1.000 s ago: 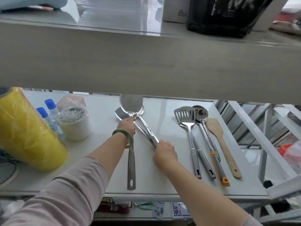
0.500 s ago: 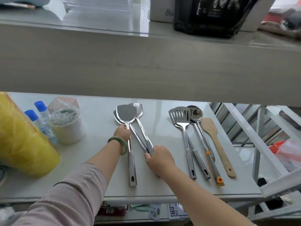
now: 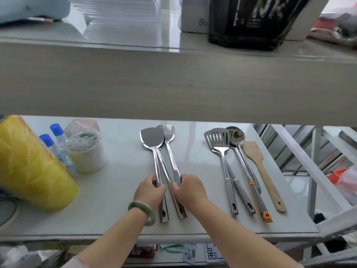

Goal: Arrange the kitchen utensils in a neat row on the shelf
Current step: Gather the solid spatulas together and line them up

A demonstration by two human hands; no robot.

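Gripping the handles of two steel turners, both hands sit mid-shelf [image 3: 119, 215], nearly touching each other. Left hand [image 3: 149, 192], green bangle [image 3: 143, 211] on the wrist, fingers curled round the left turner [image 3: 152, 140]. Right hand [image 3: 190, 189] pinches the right turner [image 3: 169, 131]; thumb and fingers closed on the shaft. Blades overlap at the far end, handles side by side, ends pointing toward the person. Well to the right: slotted turner [image 3: 220, 139], ladle [image 3: 236, 136], wooden spatula [image 3: 255, 153], lying roughly parallel, the metal ones partly stacked. Left side: yellow roll [image 3: 29, 163], two blue-capped bottles [image 3: 51, 142], wrapped cup [image 3: 85, 151].
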